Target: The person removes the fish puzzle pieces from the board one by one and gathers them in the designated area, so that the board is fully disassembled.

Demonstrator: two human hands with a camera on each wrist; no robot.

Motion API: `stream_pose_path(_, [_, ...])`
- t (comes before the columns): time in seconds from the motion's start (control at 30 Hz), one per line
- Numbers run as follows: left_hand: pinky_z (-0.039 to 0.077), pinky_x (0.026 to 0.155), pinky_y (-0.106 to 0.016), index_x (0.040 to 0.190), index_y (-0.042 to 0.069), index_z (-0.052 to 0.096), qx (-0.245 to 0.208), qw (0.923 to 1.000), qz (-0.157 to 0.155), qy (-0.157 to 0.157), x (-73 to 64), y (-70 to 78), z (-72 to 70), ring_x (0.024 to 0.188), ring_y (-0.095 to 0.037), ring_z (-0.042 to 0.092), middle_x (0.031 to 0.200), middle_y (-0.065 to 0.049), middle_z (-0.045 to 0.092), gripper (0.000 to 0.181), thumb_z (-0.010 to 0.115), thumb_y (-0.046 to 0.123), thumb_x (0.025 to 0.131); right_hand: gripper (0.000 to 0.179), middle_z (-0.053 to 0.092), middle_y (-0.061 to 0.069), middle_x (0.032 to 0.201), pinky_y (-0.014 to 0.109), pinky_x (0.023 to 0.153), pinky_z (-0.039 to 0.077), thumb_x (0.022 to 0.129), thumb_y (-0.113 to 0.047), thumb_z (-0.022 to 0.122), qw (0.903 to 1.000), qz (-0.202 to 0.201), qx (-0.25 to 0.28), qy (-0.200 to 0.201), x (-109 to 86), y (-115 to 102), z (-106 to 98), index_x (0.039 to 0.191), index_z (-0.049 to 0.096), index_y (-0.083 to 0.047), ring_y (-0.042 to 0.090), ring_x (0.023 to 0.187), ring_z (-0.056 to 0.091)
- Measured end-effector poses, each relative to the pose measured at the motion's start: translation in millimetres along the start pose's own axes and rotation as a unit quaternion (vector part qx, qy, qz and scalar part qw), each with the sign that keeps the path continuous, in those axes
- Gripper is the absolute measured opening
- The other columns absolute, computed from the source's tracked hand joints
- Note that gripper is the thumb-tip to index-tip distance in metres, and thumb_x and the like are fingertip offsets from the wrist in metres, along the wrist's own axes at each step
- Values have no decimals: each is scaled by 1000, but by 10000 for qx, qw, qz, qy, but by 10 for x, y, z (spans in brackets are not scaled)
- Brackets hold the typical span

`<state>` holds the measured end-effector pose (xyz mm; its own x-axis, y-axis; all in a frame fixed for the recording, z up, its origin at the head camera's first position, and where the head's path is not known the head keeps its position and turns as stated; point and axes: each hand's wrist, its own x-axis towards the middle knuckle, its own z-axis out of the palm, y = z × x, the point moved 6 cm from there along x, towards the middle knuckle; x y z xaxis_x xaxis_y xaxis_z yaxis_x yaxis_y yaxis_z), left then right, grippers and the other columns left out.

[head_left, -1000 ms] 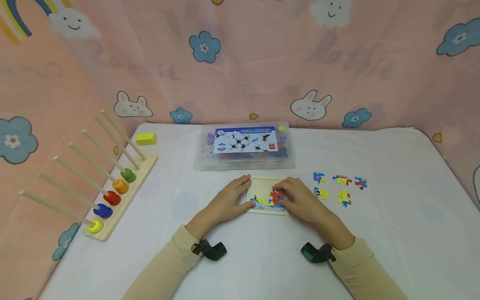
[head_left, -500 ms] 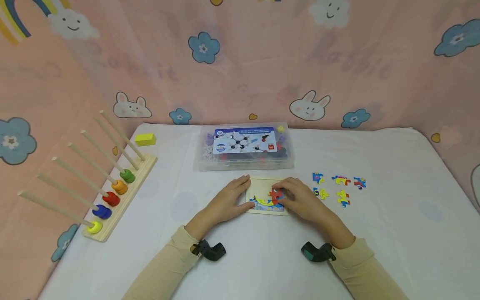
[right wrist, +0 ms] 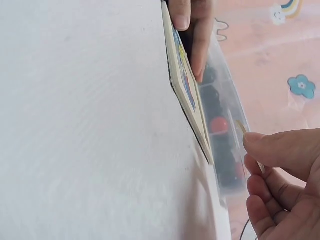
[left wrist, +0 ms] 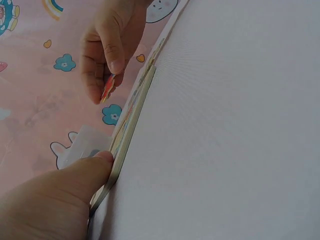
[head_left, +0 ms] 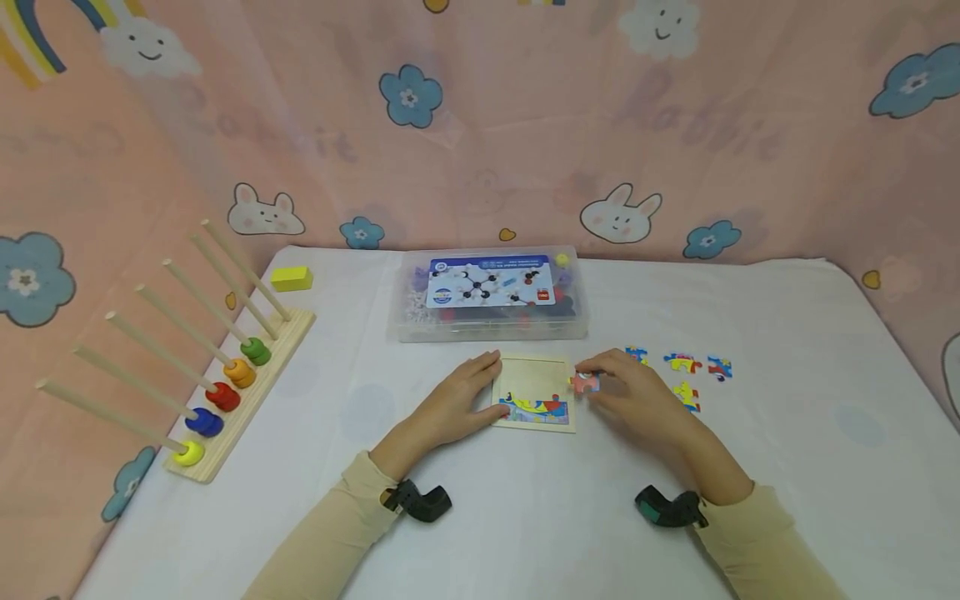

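A small wooden puzzle tray [head_left: 534,375] lies flat on the white cloth, its lower part filled with blue, yellow and red pieces. My left hand [head_left: 450,402] rests along the tray's left side, thumb on the lower rim and fingers at the upper corner. Just right of the tray, my right hand [head_left: 642,402] pinches a red puzzle piece [head_left: 584,383] between thumb and fingertips. The left wrist view shows that piece raised above the table; the right wrist view catches its thin edge. Several loose puzzle pieces [head_left: 682,362] lie beyond the right hand, which partly covers them.
Behind the tray stands a clear plastic box [head_left: 491,321] with a molecule-model label. On the left is a wooden peg stand [head_left: 247,400] with coloured rings, a yellow block [head_left: 292,278] near its far end. A patterned pink curtain [head_left: 480,150] hangs behind the table.
My right hand has lifted the red puzzle piece out of the tray and moved right with it, over the loose pieces. My left hand has stayed on the tray.
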<state>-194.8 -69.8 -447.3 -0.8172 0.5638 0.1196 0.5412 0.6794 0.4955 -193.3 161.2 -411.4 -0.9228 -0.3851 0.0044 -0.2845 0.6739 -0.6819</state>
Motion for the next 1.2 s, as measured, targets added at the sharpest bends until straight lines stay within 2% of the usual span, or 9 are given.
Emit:
stream_pose_path(0.47, [26, 117, -39, 144, 1, 37, -100, 9999, -91, -68, -5, 11, 1, 142, -26, 28, 154, -10, 31, 73, 63, 41, 89, 35, 58, 12, 121, 56, 94, 41, 86, -7, 67, 9987, 45, -278, 430, -358, 352, -401, 120, 62, -7, 33, 117, 48])
stream_pose_path(0.57, [26, 117, -39, 144, 1, 37, -102, 9999, -100, -64, -4, 11, -1, 142, -25, 28, 154, -10, 31, 73, 63, 41, 89, 34, 58, 12, 120, 47, 91, 43, 86, -8, 68, 9974, 34, -445, 563, -430, 438, -483, 119, 62, -8, 31, 114, 48])
stream_pose_path(0.67, [26, 117, -38, 144, 1, 37, -65, 9999, -107, -73, 0, 3, 4, 143, -25, 28, 154, -9, 31, 73, 63, 42, 89, 34, 58, 10, 119, 28, 86, 45, 86, -10, 68, 9962, 145, -586, 634, -504, 549, -546, 119, 63, -11, 23, 106, 49])
stream_pose_path(0.8, [25, 117, -38, 144, 1, 37, -50, 9999, -116, -89, 3, -8, 14, 143, -25, 27, 154, -9, 31, 73, 63, 42, 90, 34, 55, 12, 121, 3, 75, 38, 86, -10, 68, 9955, 304, -578, 685, -606, 704, -624, 120, 63, -11, 20, 100, 52])
stream_pose_path(0.9, [25, 117, -38, 145, 2, 37, -53, 9999, -121, -91, 2, -12, 17, 143, -24, 27, 154, -9, 31, 73, 63, 42, 90, 35, 52, 16, 127, 4, 79, 43, 88, -12, 67, 9955, 428, -498, 679, -672, 805, -677, 123, 60, -10, 29, 107, 52])
stream_pose_path(0.93, [26, 117, -38, 144, 1, 37, -57, 9999, -112, -88, 2, -11, 17, 143, -25, 27, 154, -9, 31, 73, 63, 42, 90, 36, 52, 17, 127, 11, 80, 48, 89, -12, 66, 9955, 457, -483, 680, -691, 836, -693, 123, 60, -9, 31, 108, 52])
stream_pose_path(0.97, [26, 117, -38, 144, 1, 37, -54, 9999, -109, -81, 2, -11, 16, 143, -25, 27, 154, -9, 31, 73, 63, 42, 90, 36, 52, 16, 128, 12, 81, 48, 89, -14, 66, 9951, 514, -475, 696, -712, 866, -709, 124, 59, -10, 29, 110, 51])
stream_pose_path(1.07, [26, 117, -38, 144, 1, 37, -79, 9999, -94, -64, 1, -6, 10, 143, -25, 27, 154, -9, 31, 73, 63, 41, 89, 36, 51, 10, 125, 7, 83, 45, 90, -20, 65, 9939, 647, -454, 765, -770, 949, -747, 124, 58, -10, 1, 113, 47])
stream_pose_path(1.2, [25, 117, -38, 144, 1, 37, -91, 9999, -87, -61, 3, -1, 5, 143, -25, 27, 154, -9, 31, 72, 63, 41, 89, 35, 50, -3, 118, -8, 77, 28, 91, -20, 65, 9937, 589, -305, 908, -827, 1035, -774, 123, 58, -8, -27, 101, 28])
